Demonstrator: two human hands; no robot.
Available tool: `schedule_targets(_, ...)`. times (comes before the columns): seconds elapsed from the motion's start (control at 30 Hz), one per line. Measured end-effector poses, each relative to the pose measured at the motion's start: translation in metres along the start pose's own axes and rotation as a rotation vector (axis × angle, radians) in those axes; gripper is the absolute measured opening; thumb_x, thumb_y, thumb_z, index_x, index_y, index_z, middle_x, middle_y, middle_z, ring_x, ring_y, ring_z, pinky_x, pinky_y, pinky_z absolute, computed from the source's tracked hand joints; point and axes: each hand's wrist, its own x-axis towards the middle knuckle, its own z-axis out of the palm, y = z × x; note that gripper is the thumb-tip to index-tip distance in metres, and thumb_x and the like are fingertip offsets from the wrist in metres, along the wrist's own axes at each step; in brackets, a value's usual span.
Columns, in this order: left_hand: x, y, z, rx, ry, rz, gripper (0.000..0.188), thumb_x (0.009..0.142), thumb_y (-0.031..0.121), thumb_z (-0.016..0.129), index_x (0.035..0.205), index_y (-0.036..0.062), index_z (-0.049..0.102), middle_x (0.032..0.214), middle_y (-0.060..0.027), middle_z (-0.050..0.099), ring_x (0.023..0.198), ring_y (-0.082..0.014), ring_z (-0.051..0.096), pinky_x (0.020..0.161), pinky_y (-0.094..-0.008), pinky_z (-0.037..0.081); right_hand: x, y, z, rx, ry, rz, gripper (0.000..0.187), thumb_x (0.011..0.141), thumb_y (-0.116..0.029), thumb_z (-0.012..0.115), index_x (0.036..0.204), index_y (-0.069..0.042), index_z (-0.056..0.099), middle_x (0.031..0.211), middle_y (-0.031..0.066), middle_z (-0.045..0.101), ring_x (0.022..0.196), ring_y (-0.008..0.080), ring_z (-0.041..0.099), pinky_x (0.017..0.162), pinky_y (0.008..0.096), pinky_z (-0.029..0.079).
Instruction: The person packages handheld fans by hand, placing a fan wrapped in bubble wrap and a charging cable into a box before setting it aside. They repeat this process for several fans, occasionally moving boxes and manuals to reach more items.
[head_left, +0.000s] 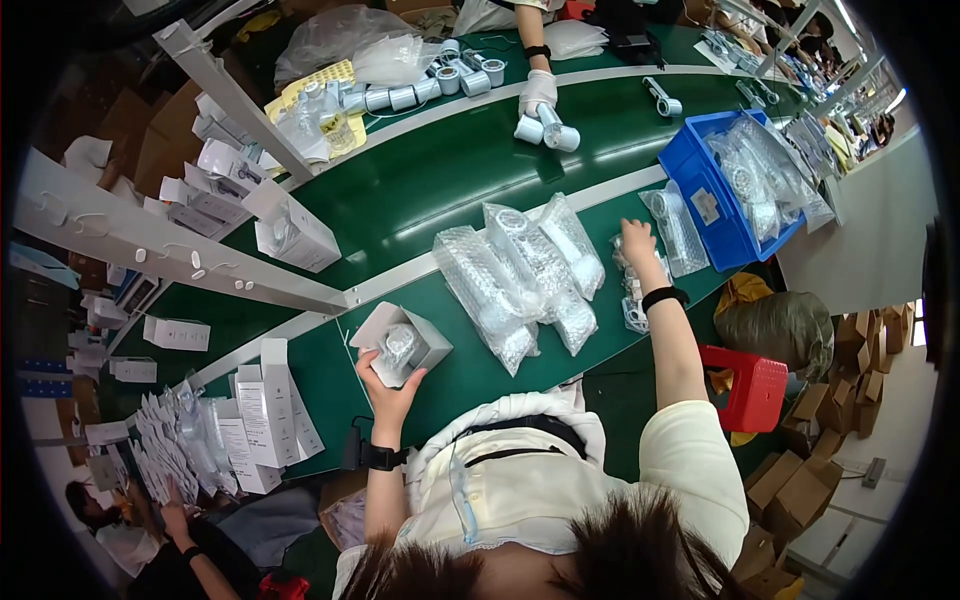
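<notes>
My left hand [386,388] grips the side of an open white box [433,347]. Inside it, a bubble-wrapped item [400,343] shows at the opening. My right hand [638,240] reaches out at the right, fingers curled down at the far end of a row of small clear-wrapped parts [634,300]; what the fingertips hold is hidden. Between my hands lie several bubble-wrap packages [520,265] in a pile. Just right of my right hand, another bubble-wrap package [676,230] leans near a blue bin [712,207] filled with similar packages.
A green conveyor [420,200] runs beyond the table, where another person's gloved hand [538,90] holds white cylindrical parts. A metal post [180,245] crosses at the left. White cartons [265,415] stand at the left; a red stool [752,388] is at the right.
</notes>
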Motion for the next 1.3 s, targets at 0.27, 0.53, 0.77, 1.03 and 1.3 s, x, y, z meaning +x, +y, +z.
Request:
schedule_targets(0.27,0.0,0.062,-0.015,0.221,-0.002,0.019,0.039,0.06,0.007,0.072,0.095,0.0041,0.056,0.099,-0.0114,0.048,0.091,-0.0257,0.05,0.075,-0.0323,0.042,0.018,0.034,-0.002,0.084,-0.268,-0.22,0.03,0.058,-0.007,0.073,0.085,-0.005,0.058,0.092,0.0117,0.053,0.09,0.0335,0.051,0.072,0.0374,0.045)
schedule_targets(0.53,0.011,0.063,-0.006,0.262,0.052,-0.028,0.017,0.06,0.006,0.07,0.076,0.0016,0.063,0.074,-0.0116,0.055,0.061,-0.0236,0.051,0.056,-0.0316,0.041,-0.049,-0.126,-0.157,1.156,-0.041,-0.309,0.024,0.066,0.002,0.066,0.086,0.001,0.054,0.085,0.0077,0.058,0.073,0.0146,0.056,0.066,0.0248,0.044)
schedule_targets(0.77,0.029,0.071,-0.004,0.151,0.042,-0.2,0.012,0.06,0.004,0.067,0.068,-0.0022,0.061,0.071,-0.0129,0.057,0.064,-0.0282,0.056,0.059,-0.0323,0.044,-0.135,-0.239,-0.122,1.105,0.055,-1.199,0.024,0.062,-0.006,0.069,0.082,-0.004,0.055,0.086,0.0087,0.058,0.079,0.0231,0.057,0.08,0.0341,0.044)
schedule_targets(1.03,0.022,0.06,-0.006,-0.122,0.089,-0.111,0.023,0.062,0.011,0.071,0.079,0.0005,0.06,0.091,-0.0111,0.06,0.086,-0.0272,0.058,0.073,-0.0317,0.045,-0.13,-0.224,-0.115,0.607,-0.175,-1.317,0.053,0.059,-0.025,0.074,0.105,-0.007,0.053,0.111,0.0129,0.045,0.11,0.0275,0.04,0.098,0.04,0.029)
schedule_targets(1.3,0.003,-0.018,-0.175,1.118,0.178,-0.567,0.095,0.054,0.018,0.078,0.132,0.014,0.024,0.133,-0.0206,0.024,0.125,-0.0378,0.018,0.095,-0.0613,0.017,-0.122,-0.234,-0.074,1.151,-0.651,-0.917,0.106,0.055,-0.022,0.079,0.135,-0.007,0.012,0.138,0.0185,0.018,0.128,0.0332,0.018,0.104,0.0386,0.02)
